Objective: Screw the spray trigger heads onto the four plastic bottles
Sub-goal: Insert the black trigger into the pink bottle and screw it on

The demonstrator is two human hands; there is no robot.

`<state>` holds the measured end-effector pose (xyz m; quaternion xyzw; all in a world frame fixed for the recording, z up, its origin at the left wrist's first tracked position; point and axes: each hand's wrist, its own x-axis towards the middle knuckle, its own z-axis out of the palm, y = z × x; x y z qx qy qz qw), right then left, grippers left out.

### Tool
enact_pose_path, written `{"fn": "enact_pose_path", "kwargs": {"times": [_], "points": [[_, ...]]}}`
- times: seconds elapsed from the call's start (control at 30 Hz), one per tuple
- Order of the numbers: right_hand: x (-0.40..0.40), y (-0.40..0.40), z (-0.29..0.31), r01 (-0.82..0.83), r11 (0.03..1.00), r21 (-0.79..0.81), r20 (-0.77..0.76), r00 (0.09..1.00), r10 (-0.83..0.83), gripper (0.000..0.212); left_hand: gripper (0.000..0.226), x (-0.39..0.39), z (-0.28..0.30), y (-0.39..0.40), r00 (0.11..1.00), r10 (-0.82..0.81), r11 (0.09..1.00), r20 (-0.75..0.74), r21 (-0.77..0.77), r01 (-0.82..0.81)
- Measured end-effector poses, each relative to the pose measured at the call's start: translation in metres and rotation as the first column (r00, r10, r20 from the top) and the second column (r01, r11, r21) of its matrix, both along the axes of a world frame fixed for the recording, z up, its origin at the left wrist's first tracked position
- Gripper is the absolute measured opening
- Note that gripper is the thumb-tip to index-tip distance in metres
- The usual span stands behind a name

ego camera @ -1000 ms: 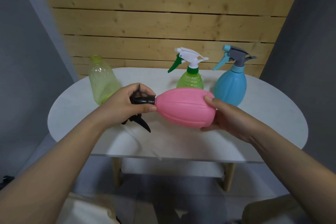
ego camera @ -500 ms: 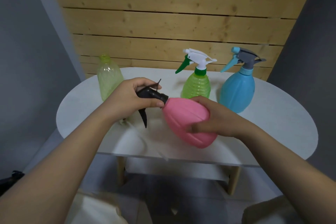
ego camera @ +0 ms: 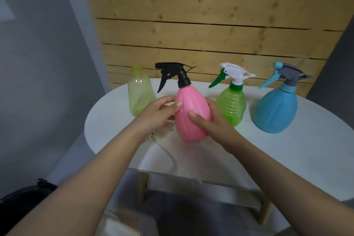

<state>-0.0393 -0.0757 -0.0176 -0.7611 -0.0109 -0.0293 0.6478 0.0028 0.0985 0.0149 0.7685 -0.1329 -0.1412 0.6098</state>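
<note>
The pink bottle [ego camera: 191, 115] stands nearly upright, tilted slightly left, with a black trigger head [ego camera: 172, 73] on its neck. My left hand [ego camera: 159, 115] touches its left side with thumb and fingers. My right hand [ego camera: 208, 122] wraps its right side. A pale yellow-green bottle [ego camera: 138, 92] with no head stands behind my left hand. Further right are a green bottle [ego camera: 231, 105] with a white and green head [ego camera: 233, 74], and a blue bottle [ego camera: 275, 111] with a grey and light-blue head [ego camera: 287, 74].
All bottles are on a white oval table [ego camera: 287, 159] with wooden legs. A thin clear tube [ego camera: 168, 153] lies on the table near my left wrist. A wooden slat wall stands behind. A dark object [ego camera: 21, 203] sits low at the left.
The pink bottle went from lying sideways to nearly upright. My left hand let go of the black head and moved to the bottle's side. The view shifted left.
</note>
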Motion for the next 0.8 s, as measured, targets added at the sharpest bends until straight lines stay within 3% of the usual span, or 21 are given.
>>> {"fn": "enact_pose_path", "kwargs": {"times": [0.13, 0.37, 0.63, 0.73, 0.8], "points": [[0.018, 0.012, -0.007, 0.000, 0.997, -0.083, 0.061, 0.998, 0.005, 0.077, 0.034, 0.009, -0.006, -0.003, 0.997, 0.039, 0.996, 0.060, -0.077, -0.034], [0.037, 0.016, -0.019, 0.046, 0.993, -0.112, 0.108, 0.994, -0.034, 0.069, 0.056, 0.026, -0.015, -0.018, 0.962, 0.059, 0.994, 0.268, 0.070, -0.080], [0.050, 0.011, -0.024, 0.088, 0.971, -0.224, 0.015, 0.996, -0.087, 0.081, 0.060, 0.037, -0.023, -0.027, 0.954, 0.091, 0.987, 0.286, 0.101, -0.125], [0.045, 0.013, -0.027, 0.169, 0.951, -0.260, -0.012, 0.984, -0.178, 0.078, 0.060, 0.035, -0.027, -0.029, 0.935, 0.135, 0.970, 0.328, 0.148, -0.192], [0.037, 0.017, -0.031, 0.302, 0.906, -0.296, 0.014, 0.950, -0.312, 0.065, 0.050, 0.028, -0.026, -0.027, 0.866, 0.237, 0.933, 0.440, 0.147, -0.330]]}}
